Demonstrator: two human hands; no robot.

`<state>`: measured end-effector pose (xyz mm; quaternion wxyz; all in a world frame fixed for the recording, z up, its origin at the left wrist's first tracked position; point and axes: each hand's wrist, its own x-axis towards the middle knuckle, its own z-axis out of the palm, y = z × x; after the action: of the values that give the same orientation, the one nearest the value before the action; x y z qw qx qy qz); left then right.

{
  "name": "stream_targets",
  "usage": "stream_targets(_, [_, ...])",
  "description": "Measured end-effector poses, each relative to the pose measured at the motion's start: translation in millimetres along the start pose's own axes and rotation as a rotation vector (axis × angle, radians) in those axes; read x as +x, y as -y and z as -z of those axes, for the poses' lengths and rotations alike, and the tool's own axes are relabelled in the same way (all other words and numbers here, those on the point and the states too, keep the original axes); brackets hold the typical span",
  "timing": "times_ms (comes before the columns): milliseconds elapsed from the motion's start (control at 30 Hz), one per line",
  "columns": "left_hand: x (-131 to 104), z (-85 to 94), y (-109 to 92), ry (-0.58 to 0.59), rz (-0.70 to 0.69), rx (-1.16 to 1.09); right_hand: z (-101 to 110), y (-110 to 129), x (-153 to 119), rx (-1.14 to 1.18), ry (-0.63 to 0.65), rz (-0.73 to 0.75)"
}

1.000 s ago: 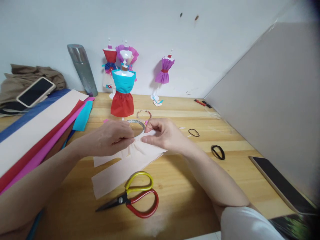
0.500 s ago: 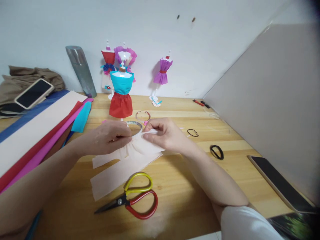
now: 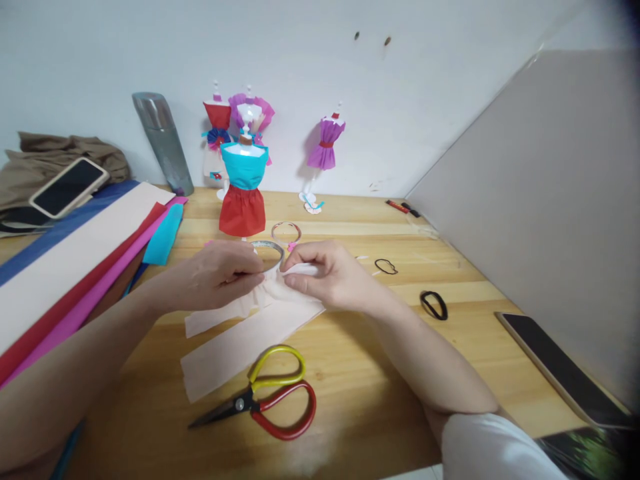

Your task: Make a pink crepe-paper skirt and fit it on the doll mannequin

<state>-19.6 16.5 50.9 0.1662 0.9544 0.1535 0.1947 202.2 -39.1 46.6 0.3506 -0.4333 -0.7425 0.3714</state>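
Note:
Between my two hands is a gathered strip of pale pink crepe paper [image 3: 274, 288]. My left hand [image 3: 225, 273] pinches its left part, fingers closed. My right hand [image 3: 325, 275] pinches the other part between thumb and forefinger. Small pleats show in the paper between the hands. Beneath it a flat pale pink paper strip [image 3: 240, 343] lies on the table. Just behind my hands stands a roll of tape [image 3: 280, 250], partly hidden by the left hand. Closer to me lie scissors [image 3: 257, 395] with one yellow and one red handle, blades slightly apart or closed, I cannot tell.
Small dress forms in paper clothes, one in a turquoise top and red skirt [image 3: 243, 180], stand at the back. Coloured paper strips [image 3: 85, 267] lie at left, near a bottle [image 3: 163, 143]. Black hair ties [image 3: 433, 305] and a phone [image 3: 560, 367] lie at right.
My right hand has shifted slightly left, closer to my left hand, and gathers the pale pink paper more tightly. The left hand stays in place.

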Motion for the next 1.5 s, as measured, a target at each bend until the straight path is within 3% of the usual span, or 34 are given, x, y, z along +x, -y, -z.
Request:
stream_targets(1133, [0.2, 0.6, -1.5, -0.033, -0.040, -0.094, -11.7, -11.1, 7.7, 0.182, -0.137, -0.140])
stream_targets(1500, [1.4, 1.7, -4.9, 0.067, -0.145, -0.100, -13.1, -12.1, 11.4, 0.404, -0.110, -0.296])
